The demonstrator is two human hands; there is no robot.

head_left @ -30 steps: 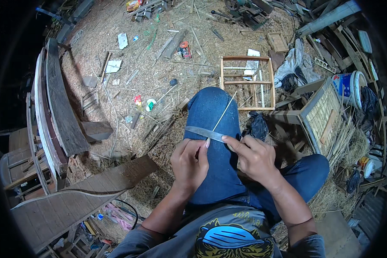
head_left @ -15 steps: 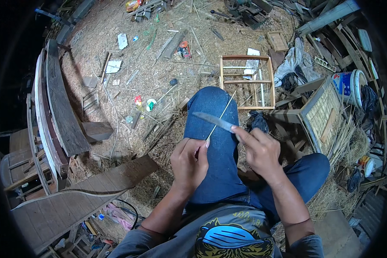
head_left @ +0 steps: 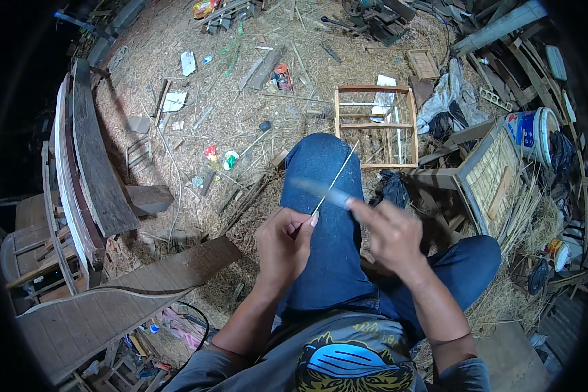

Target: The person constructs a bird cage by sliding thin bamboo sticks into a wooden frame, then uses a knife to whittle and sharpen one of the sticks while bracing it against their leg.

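Over my raised knee (head_left: 323,255), in blue jeans, my left hand (head_left: 284,242) pinches the near end of a thin pale stick (head_left: 339,172), which slants up and away to the right. My right hand (head_left: 394,236) is closed round the handle end of a knife (head_left: 326,191), its forefinger stretched along toward the blade. Smeared by motion, the blade crosses the stick a little beyond my left fingertips. Its handle is hidden in my right hand.
Wood shavings and scraps cover the ground ahead. A small wooden frame (head_left: 376,124) stands beyond my knee at right, near a white and blue bucket (head_left: 532,134). Long planks (head_left: 98,157) lean at left; a wide board (head_left: 130,294) lies at near left.
The knife blade has slid along the stick toward my left hand and is now blurred. My right hand has shifted slightly left and nearer; my left hand has barely moved.
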